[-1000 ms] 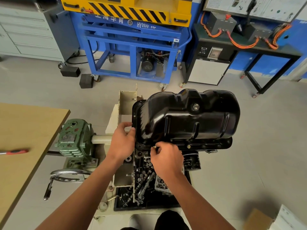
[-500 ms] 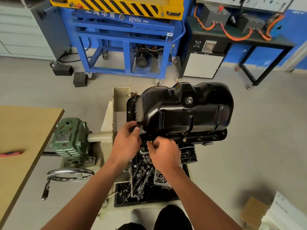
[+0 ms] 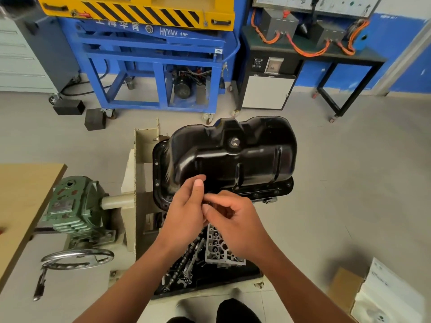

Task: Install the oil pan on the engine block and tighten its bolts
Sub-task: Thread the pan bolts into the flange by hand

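Centrally, a black oil pan (image 3: pixel 233 159) is seen seated on top of a cream stand (image 3: pixel 129 183), its bulged side turned up towards the camera and its drain plug (image 3: pixel 234 142) near the upper edge; whatever it is seated on is almost wholly hidden beneath it. Its flat rim (image 3: pixel 157 173) is exposed along the left and lower sides, with small bolt holes spaced along it. Both hands are brought together just in front of the pan's lower left corner. The left hand (image 3: pixel 184 210) is held cupped, thumb raised and fingers loosely bent towards the pan wall. The right hand (image 3: pixel 235 222) is curled, its thumb and fingertips drawn together against the left palm; whether anything is pinched there cannot be told, since the spot is covered by the fingers. Below the hands, a dark tray (image 3: pixel 233 276) of loose engine parts is laid out, among them a grey cylinder head (image 3: pixel 221 248). A green gearbox (image 3: pixel 74 206) with a metal handwheel (image 3: pixel 77 258) is fixed to the stand's left side, next to a wooden table (image 3: pixel 21 194). A blue wheeled frame (image 3: pixel 151 66) is parked behind, well apart from the pan.
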{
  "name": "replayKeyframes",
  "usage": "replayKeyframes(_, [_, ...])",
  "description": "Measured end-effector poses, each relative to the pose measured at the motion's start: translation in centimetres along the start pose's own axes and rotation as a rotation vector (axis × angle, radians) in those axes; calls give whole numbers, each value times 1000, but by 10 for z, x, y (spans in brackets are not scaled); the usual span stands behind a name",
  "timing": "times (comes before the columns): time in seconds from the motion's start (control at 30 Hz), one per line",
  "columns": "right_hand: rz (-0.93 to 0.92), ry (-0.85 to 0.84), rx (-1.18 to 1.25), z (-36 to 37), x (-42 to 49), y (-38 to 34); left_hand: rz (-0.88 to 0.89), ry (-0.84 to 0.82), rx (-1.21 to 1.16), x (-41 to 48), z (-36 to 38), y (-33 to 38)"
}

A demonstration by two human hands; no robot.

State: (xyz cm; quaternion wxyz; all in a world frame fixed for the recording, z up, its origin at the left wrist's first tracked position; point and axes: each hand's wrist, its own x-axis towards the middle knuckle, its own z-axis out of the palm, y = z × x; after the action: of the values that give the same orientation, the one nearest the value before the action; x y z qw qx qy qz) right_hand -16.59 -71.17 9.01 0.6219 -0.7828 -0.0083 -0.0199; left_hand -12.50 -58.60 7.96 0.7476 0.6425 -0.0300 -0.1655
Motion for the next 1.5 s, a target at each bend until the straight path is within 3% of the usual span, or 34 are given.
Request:
replayKeyframes(0.23, [85, -66, -128, -56, 2, 4, -105, -129, 73, 12, 44, -2])
replayKeyframes(0.47, [122, 144, 5, -76, -2, 17, -136, -153, 12, 24, 79, -1])
replayKeyframes(0.7, [-65, 338, 27, -84, -1, 26, -213, -154, -271, 36, 95, 2])
replayKeyframes(0.83, [-67, 281, 85, -98, 0, 30, -224, -154, -315, 39, 102, -1])
replayKeyframes(0.93, [2, 240, 132, -108, 2, 37, -206, -156, -174, 41, 106, -1])
replayKeyframes(1.07, [-65, 394, -146, -118, 6, 58, 87, -65, 283, 47, 94, 20])
replayKeyframes(1.17, [-92, 333, -428, -109, 8, 83, 447, 72, 564, 61, 72, 56])
replayKeyframes(1.27, [-17, 262, -536, -96, 13, 99, 682, 175, 753, 80, 55, 85])
replayKeyframes(1.5, [68, 350, -684, -86, 23, 101, 723, 224, 851, 127, 35, 94])
